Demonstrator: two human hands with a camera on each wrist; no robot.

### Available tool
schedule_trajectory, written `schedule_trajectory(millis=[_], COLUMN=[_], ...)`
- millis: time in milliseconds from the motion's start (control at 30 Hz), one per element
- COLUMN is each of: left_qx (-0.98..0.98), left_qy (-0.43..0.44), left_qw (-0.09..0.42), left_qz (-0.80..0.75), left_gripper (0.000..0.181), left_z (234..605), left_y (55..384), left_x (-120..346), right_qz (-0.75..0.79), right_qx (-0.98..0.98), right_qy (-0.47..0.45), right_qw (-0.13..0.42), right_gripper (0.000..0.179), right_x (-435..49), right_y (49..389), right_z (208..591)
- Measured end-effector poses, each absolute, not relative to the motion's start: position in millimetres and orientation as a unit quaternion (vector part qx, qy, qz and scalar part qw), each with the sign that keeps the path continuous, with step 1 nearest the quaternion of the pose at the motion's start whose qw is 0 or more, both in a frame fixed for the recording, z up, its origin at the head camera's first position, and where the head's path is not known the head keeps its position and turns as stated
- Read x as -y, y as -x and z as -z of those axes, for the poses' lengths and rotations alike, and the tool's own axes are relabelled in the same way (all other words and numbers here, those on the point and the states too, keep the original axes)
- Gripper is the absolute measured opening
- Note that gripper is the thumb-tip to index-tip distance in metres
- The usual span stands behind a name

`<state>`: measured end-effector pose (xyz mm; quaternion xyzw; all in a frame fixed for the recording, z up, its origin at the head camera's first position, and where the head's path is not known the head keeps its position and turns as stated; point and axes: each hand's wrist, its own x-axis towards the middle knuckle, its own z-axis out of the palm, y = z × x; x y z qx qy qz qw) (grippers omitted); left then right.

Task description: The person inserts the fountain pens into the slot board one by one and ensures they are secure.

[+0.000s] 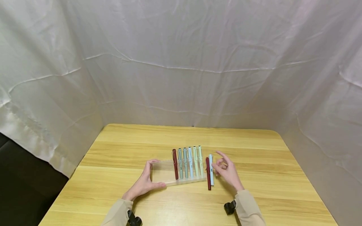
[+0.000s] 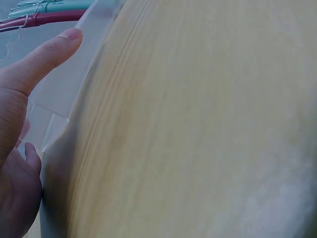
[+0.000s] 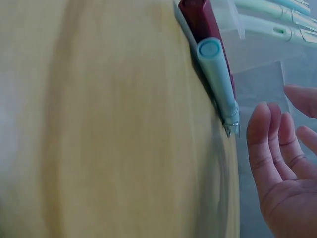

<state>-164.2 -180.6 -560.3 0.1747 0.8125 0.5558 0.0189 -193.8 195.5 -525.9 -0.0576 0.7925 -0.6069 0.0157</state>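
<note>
While the left hand (image 1: pixel 143 183) grips the case (image 1: pixel 163 173) between thumb and fingers, the right hand (image 1: pixel 229 174), fingers released, sits beside two pens (image 1: pixel 211 173).

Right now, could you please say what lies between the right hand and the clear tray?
A dark red pen and a light blue pen, in the head view.

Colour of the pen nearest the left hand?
Dark red; that pen shows best in the head view.

between the side edges of the desk (image 1: pixel 113 150), the left grip (image 1: pixel 145 182) holds a clear case (image 1: pixel 163 171) carrying six pens (image 1: pixel 190 161); the right grip (image 1: pixel 228 173) is beside a light blue pen (image 1: pixel 211 169) and a dark red pen (image 1: pixel 208 174).
</note>
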Motion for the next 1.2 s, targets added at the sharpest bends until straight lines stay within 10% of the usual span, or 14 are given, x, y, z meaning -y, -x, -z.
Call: schedule_trajectory(millis=[1200], left_qx=[-0.814], left_qy=[-0.169], left_qw=[0.019], left_qz=[-0.555], left_gripper=[0.101], left_z=[559.1], left_y=[163.7], left_x=[179.5], right_qz=[0.578], right_qx=[-0.798], right_qy=[0.068], right_qw=[0.154], right_gripper=[0.075], right_x=[-213.8], right_y=[226.9], right_z=[533.3])
